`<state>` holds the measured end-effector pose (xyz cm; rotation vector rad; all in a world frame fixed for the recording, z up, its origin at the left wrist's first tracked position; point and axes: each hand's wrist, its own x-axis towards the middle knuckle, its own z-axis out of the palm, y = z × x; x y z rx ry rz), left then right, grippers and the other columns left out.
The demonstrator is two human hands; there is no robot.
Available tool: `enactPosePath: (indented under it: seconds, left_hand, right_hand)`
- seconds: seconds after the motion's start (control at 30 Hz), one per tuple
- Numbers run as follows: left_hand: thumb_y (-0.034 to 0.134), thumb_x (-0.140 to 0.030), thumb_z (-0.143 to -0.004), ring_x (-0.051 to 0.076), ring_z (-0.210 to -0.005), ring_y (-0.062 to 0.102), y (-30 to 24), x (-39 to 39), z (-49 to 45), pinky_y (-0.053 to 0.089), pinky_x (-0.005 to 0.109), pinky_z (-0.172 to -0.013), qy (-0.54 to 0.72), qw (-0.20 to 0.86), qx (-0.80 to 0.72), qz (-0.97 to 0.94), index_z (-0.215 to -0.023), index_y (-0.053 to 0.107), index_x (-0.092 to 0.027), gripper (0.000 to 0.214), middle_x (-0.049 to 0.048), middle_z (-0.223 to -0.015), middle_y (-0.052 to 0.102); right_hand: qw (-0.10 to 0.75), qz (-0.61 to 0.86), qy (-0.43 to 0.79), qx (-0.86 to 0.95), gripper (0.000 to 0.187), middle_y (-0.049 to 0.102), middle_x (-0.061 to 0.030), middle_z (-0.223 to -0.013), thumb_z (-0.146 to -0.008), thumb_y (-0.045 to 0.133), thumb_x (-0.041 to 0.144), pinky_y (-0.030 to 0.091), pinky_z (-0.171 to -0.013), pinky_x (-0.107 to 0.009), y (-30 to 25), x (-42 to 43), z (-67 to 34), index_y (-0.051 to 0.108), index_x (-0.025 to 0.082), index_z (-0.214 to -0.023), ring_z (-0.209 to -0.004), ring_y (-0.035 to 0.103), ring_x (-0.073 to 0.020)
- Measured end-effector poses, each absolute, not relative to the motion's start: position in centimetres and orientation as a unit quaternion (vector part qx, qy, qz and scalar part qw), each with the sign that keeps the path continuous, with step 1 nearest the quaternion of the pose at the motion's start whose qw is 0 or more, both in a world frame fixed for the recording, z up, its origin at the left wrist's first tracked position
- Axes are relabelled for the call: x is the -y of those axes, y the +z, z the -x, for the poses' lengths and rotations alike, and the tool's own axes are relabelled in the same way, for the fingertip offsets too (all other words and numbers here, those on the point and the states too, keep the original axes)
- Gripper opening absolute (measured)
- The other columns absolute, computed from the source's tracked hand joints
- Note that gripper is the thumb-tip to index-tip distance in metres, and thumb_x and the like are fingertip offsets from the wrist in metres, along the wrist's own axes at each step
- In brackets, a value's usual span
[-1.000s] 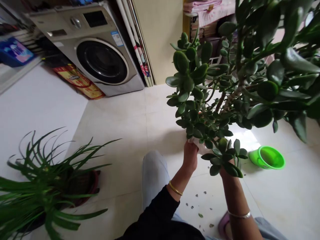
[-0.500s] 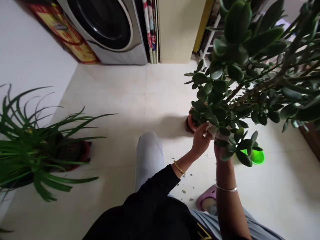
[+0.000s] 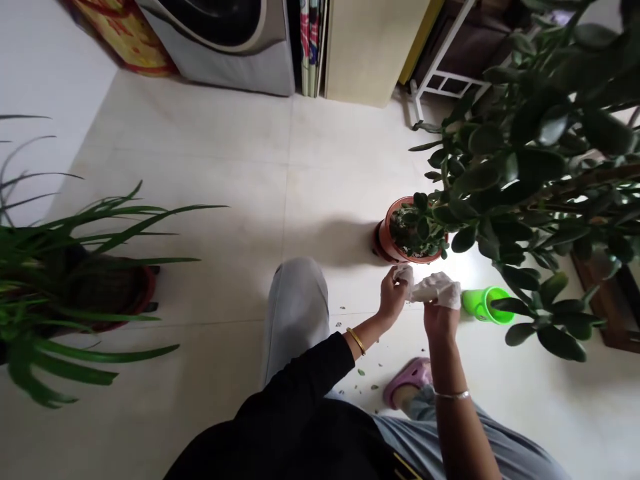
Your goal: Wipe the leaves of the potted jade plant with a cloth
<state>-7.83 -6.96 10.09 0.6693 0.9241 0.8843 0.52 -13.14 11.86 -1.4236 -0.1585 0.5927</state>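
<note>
A crumpled white tissue (image 3: 437, 288) spans between my hands, just in front of the plant pot. My left hand (image 3: 393, 297), with a gold bangle at the wrist, pinches one end of it. My right hand (image 3: 443, 321), wearing a silver bangle, grips the larger bunched part. Beyond them stands a reddish-brown pot (image 3: 389, 237) of soil, and a tall jade plant (image 3: 500, 180) with thick dark leaves leans out to the right. To the right of my right hand is a bright green cup (image 3: 483, 305), partly behind a leaf.
A spiky long-leaved plant (image 3: 115, 233) in a pot is at the left. Along the back are a washing machine (image 3: 240, 67), a pale panel (image 3: 370, 53) and a white metal rack (image 3: 417, 100). Leaf bits (image 3: 361, 372) lie on the floor near my pink clog (image 3: 400, 380).
My hands have come out from among the jade leaves, slightly lower, and the tissue is now in plain sight. The view has shifted, showing more of the pot and green cup.
</note>
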Motion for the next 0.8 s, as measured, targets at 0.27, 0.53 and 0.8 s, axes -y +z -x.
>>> enactPosePath:
  seconds: [0.27,0.53,0.8]
  left_hand:
    - [0.066,-0.015,-0.075,0.018,-0.09,0.064,4.6,4.5,7.7,0.052,0.032,-0.093,0.396,0.727,-0.485,-0.282,-0.097,0.069,-0.021,0.023,0.0007,-0.088,0.07]
    - [0.064,-0.003,-0.073,0.024,-0.099,0.068,0.3,1.9,3.4,0.049,0.04,-0.106,0.383,0.724,-0.482,-0.312,-0.09,0.072,-0.019,0.025,0.0055,-0.092,0.074]
    - [0.065,-0.024,-0.085,0.027,-0.111,0.068,0.0,-0.6,1.7,0.049,0.045,-0.109,0.462,0.709,-0.425,-0.322,-0.106,0.07,-0.019,0.023,0.0103,-0.109,0.075]
  right_hand:
    - [0.675,0.667,0.314,-0.001,0.045,0.072,-0.0014,-0.098,-0.079,0.07,0.066,0.06,-0.084,-0.041,4.5,12.3,-0.9,0.06,0.027,-0.099,-0.094,0.07,-0.0213]
    - [0.66,0.705,0.259,-0.025,0.023,0.066,0.0048,-0.094,-0.074,0.063,0.029,0.054,-0.075,-0.026,0.0,9.9,-4.6,0.053,0.025,-0.094,-0.083,0.062,-0.0117]
    - [0.667,0.695,0.266,0.033,0.03,0.07,0.0044,-0.094,-0.067,0.068,0.028,0.055,-0.071,-0.026,1.3,7.1,-5.5,0.059,0.024,-0.095,-0.083,0.065,-0.0131]
